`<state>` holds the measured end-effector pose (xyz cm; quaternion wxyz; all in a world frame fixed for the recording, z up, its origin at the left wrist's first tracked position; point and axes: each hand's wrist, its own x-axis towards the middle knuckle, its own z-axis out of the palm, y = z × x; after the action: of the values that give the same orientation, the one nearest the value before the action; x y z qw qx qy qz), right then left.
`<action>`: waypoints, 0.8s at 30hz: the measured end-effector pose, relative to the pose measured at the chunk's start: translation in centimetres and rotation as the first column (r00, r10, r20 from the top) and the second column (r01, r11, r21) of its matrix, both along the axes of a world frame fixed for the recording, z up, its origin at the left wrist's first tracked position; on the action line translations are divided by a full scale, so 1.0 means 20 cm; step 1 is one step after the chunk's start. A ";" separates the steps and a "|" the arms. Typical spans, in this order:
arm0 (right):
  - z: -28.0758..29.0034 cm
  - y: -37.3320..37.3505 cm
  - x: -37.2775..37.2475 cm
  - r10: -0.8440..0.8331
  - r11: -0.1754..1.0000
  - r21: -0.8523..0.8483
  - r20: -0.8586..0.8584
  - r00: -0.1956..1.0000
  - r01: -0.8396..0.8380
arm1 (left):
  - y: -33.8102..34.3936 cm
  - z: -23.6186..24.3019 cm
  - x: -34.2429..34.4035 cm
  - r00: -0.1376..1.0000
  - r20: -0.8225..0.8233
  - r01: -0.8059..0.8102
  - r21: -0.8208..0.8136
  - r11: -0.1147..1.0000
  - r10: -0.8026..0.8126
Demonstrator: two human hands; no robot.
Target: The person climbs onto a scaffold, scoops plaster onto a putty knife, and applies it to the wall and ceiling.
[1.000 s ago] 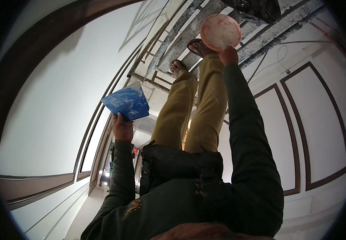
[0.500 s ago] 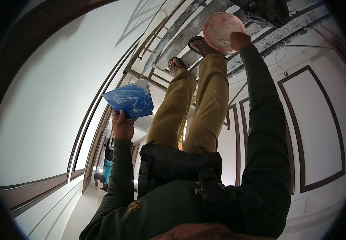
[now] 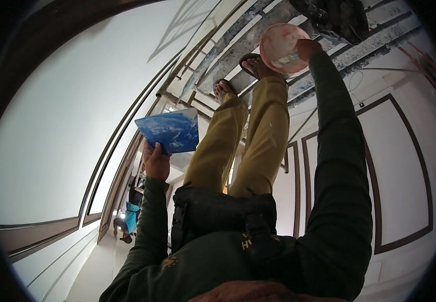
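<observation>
My left hand (image 3: 157, 162) grips a flat blue board (image 3: 171, 131) by its lower edge, the thumb lying on its face. White smears of a pasty material cover the board. At the far right, my right hand (image 3: 309, 49) is closed at the rim of a round reddish tub (image 3: 284, 30), whose inside is coated with whitish paste. A greyish patch shows in the tub beside that hand; whether it is a tool blade or paste, I cannot make out. The fingers are mostly hidden.
I stand in sandals on paint-stained scaffold planks (image 3: 228, 65) with gaps between them. A crumpled black bag (image 3: 336, 20) lies beyond the tub. A metal scaffold rail (image 3: 183, 104) and a white wall (image 3: 67, 121) run along the left. Another person (image 3: 130, 217) is below left.
My right hand has moved further over the tub's rim, and a greyish patch now shows inside. The blue board has shifted slightly right and tilted. The person below left has moved.
</observation>
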<state>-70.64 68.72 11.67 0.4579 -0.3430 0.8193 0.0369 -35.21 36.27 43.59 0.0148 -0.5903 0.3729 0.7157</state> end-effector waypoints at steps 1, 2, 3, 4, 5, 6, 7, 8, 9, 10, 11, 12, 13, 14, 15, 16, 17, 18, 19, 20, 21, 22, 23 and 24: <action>-0.03 0.06 -0.04 -0.026 1.000 -0.006 0.078 0.997 0.027 | 0.01 0.00 -0.01 1.000 -0.010 -0.001 -0.011 1.000 0.001; -0.04 0.12 -0.07 -0.054 0.998 -0.013 0.157 0.986 0.057 | 0.00 0.00 -0.02 1.000 -0.012 -0.001 -0.013 1.000 0.000; -0.05 0.18 -0.10 -0.084 0.996 -0.015 0.233 0.969 0.090 | -0.01 -0.01 -0.03 0.998 -0.034 0.042 -0.027 0.999 -0.043; -0.03 0.17 -0.10 -0.078 0.996 -0.025 0.235 0.969 0.087 | -0.01 -0.02 -0.05 0.995 -0.050 0.079 -0.053 0.995 -0.082; 0.01 0.18 -0.09 -0.086 0.990 -0.086 0.281 0.956 0.114 | -0.01 -0.02 -0.07 0.995 -0.051 0.078 -0.061 0.995 -0.081; 0.06 0.19 -0.10 -0.092 0.979 -0.144 0.325 0.941 0.145 | -0.01 -0.02 -0.11 0.995 -0.070 0.072 -0.070 0.995 -0.077; 0.12 0.26 -0.12 -0.074 0.983 -0.131 0.352 0.933 0.127 | 0.02 -0.04 -0.18 0.991 -0.104 0.072 -0.065 0.995 -0.079; 0.20 0.23 -0.12 -0.075 0.981 -0.143 0.346 0.935 0.132 | 0.02 -0.03 -0.24 0.990 -0.110 0.078 -0.077 0.994 -0.086; 0.30 0.22 -0.11 -0.186 0.966 -0.091 0.401 0.897 0.241 | 0.02 -0.02 -0.31 0.983 -0.154 0.092 -0.055 0.994 -0.099; 0.44 0.25 -0.10 -0.301 0.938 -0.024 0.441 0.845 0.346 | 0.03 -0.02 -0.37 0.972 -0.207 0.109 -0.023 0.994 -0.112; 0.53 0.28 -0.10 -0.306 0.934 -0.038 0.427 0.851 0.355 | 0.04 -0.02 -0.43 0.975 -0.204 0.083 -0.043 0.996 -0.090; 0.62 0.32 -0.09 -0.415 0.866 -0.049 0.485 0.770 0.498 | 0.05 -0.01 -0.49 0.969 -0.224 0.093 -0.054 0.994 -0.103; 0.73 0.39 -0.09 -0.513 0.775 -0.046 0.535 0.671 0.630 | 0.07 0.00 -0.56 0.956 -0.258 0.138 -0.030 0.990 -0.141; 0.82 0.42 -0.07 -0.525 0.692 -0.114 0.599 0.604 0.713 | 0.07 0.04 -0.62 0.943 -0.284 0.176 -0.022 0.984 -0.175; 0.99 0.34 -0.05 -0.523 0.620 -0.136 0.662 0.536 0.773 | 0.05 0.11 -0.65 0.941 -0.287 0.168 -0.064 0.984 -0.179; 1.17 0.32 -0.06 -0.526 0.577 -0.141 0.690 0.498 0.805 | 0.05 0.18 -0.70 0.934 -0.301 0.183 -0.057 0.981 -0.192; 1.32 0.33 -0.04 -0.526 0.429 -0.145 0.763 0.377 0.892 | 0.06 0.24 -0.75 0.926 -0.316 0.200 -0.050 0.979 -0.205; 1.48 0.33 -0.03 -0.495 0.395 -0.246 0.755 0.430 0.885 | 0.06 0.31 -0.80 0.917 -0.332 0.219 -0.043 0.975 -0.220; 1.63 0.31 -0.02 -0.474 0.316 -0.277 0.783 0.403 0.908 | 0.06 0.40 -0.84 0.906 -0.360 0.213 -0.068 0.975 -0.223; 1.78 0.30 -0.02 -0.452 0.232 -0.303 0.808 0.378 0.924 | 0.06 0.50 -0.89 0.896 -0.379 0.213 -0.093 0.973 -0.232; 1.92 0.28 -0.02 -0.458 0.256 -0.354 0.775 0.436 0.899 | 0.06 0.61 -0.94 0.881 -0.418 0.208 -0.072 0.975 -0.219; 2.06 0.26 -0.03 -0.467 0.279 -0.407 0.734 0.493 0.870 | 0.07 0.73 -0.99 0.863 -0.461 0.208 -0.049 0.977 -0.207; 2.16 0.22 -0.02 -0.450 0.161 -0.396 0.786 0.424 0.904 | 0.08 0.84 -1.03 0.850 -0.481 0.209 -0.071 0.975 -0.217; 2.28 0.20 -0.01 -0.424 0.130 -0.484 0.762 0.490 0.865 | 0.09 0.95 -1.06 0.853 -0.487 0.206 -0.021 0.978 -0.190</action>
<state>-70.86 72.68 57.35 0.3669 -0.1058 0.6539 -0.6531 -56.41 37.98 62.55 0.0034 -0.3496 0.4118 0.8416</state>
